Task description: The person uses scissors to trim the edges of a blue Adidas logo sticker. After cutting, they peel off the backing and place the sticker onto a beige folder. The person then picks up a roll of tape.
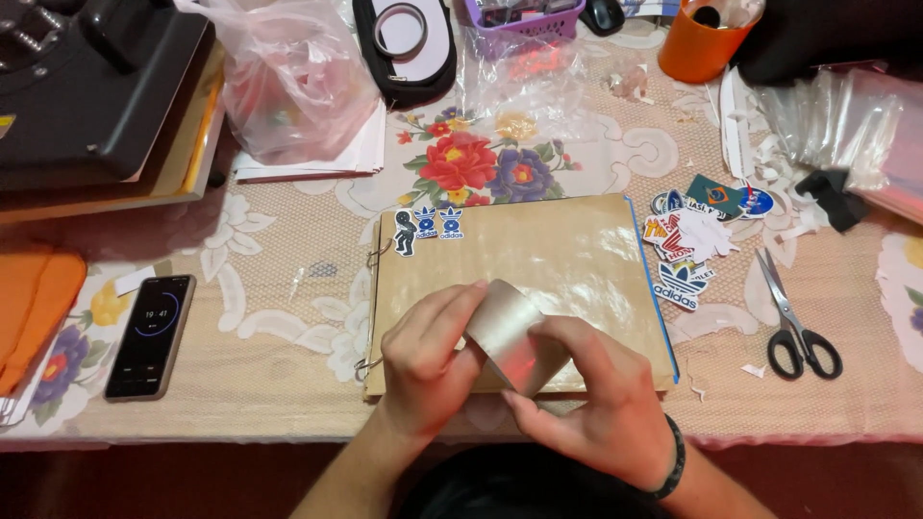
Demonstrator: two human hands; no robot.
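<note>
Held thing: a curled silvery sheet [510,332], pinched between both hands over the brown album [538,259] at the desk's near edge.
Left hand [428,351]: closed on the sheet's left edge.
Right hand [601,404]: closed on its lower right part.
Long axis: slanted from upper left to lower right.

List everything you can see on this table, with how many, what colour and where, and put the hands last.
Sheet: one, silvery, curled, held by both hands at the near edge.
Album: one, brown, ring-bound, table centre.
Stickers on album: three, top left corner of the album.
Loose stickers: a pile, mixed colours, right of the album.
Scissors: one pair, black handles, right.
Phone: one, black, left.
Cup: one, orange, far right.
Plastic bag: one, clear pinkish, far left.
Basket: one, purple, far centre.
Tablecloth: one, beige with flowers.
Left hand: grips the sheet's left side.
Right hand: grips the sheet's lower right; dark wristband.
</note>
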